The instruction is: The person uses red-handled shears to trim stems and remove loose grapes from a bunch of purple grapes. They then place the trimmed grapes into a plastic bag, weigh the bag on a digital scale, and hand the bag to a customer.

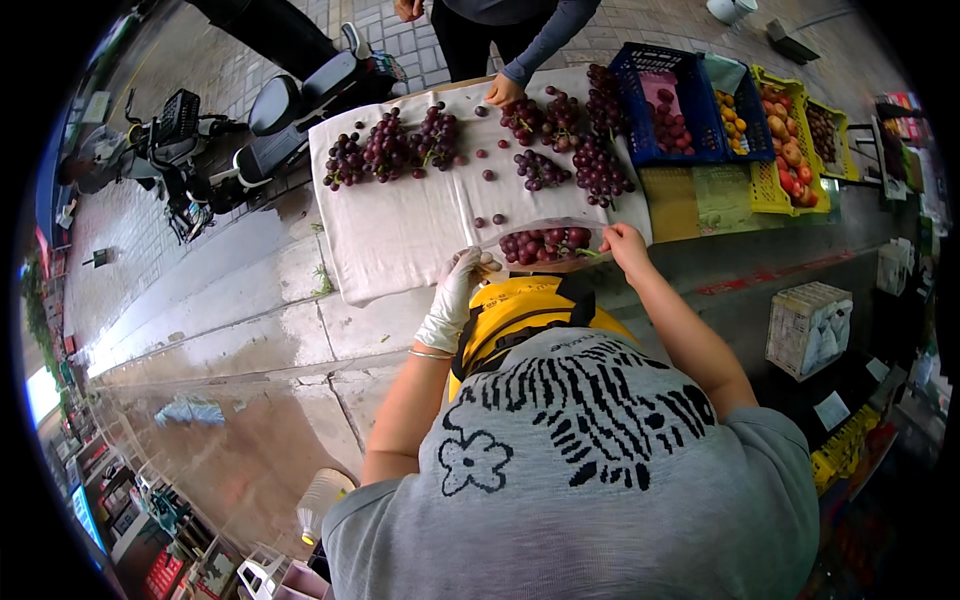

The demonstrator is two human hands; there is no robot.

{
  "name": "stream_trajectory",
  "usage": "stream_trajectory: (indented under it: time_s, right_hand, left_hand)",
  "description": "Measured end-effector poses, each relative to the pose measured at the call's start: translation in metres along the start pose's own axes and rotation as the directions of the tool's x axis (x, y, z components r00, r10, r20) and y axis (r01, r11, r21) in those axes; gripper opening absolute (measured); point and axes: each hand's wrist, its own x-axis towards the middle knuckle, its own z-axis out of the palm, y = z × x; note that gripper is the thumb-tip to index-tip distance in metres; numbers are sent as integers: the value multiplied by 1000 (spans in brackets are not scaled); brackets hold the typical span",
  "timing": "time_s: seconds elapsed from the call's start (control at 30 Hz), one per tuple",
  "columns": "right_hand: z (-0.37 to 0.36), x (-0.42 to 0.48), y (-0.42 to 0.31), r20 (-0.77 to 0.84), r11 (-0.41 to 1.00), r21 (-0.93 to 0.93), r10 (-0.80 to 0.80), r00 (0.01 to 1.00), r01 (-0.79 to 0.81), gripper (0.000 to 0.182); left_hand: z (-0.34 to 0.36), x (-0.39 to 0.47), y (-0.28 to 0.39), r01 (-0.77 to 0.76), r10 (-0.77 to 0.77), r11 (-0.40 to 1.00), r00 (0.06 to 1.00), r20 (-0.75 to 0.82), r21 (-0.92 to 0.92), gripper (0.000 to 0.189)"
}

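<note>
A clear plastic bag (501, 240) stretches between my hands at the near edge of the cloth-covered table (390, 247). Inside it lies a bunch of dark red grapes (546, 244) with a green stem towards the right. My left hand (463, 274), in a thin white glove, grips the bag's left end. Bare, my right hand (626, 246) pinches its right end. Two loose grapes (489, 221) rest just beyond the bag. Farther back are several grape bunches, one group at the left (388, 146) and another at the right (602, 165).
Across the table another person's hand (505, 90) touches grapes at the back. Blue crates (643, 97) and yellow crates (765, 191) of fruit adjoin the table's right side. An electric scooter (277, 154) stands left. A white crate (806, 326) is at my right.
</note>
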Motion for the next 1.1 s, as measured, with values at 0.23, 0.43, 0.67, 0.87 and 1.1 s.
stream_trajectory:
  time_s: [0.23, 0.43, 0.67, 0.87, 1.1]
  right_hand:
    - [-7, -1, 10, 22, 987, 144, 66, 998, -68, 20]
    - [0, 5, -13, 57, 989, 134, 56, 997, -64, 18]
    - [13, 22, -26, 188, 984, 162, -110, 976, 79, 19]
    - [22, 52, -23, 209, 970, 236, -104, 972, 53, 18]
    - [31, 68, -43, 259, 975, 218, -20, 966, -38, 17]
  left_hand:
    - [-12, -7, -11, -17, 7, 989, 998, -69, -147, 29]
    - [4, -9, -2, -95, 30, 969, 962, -271, -228, 26]
    - [-11, -15, 2, -237, 112, 940, 894, -433, -246, 30]
    - [-14, 3, 25, -278, 185, 947, 883, -431, -163, 41]
    - [-29, 0, 34, -345, 246, 927, 854, -459, -144, 40]
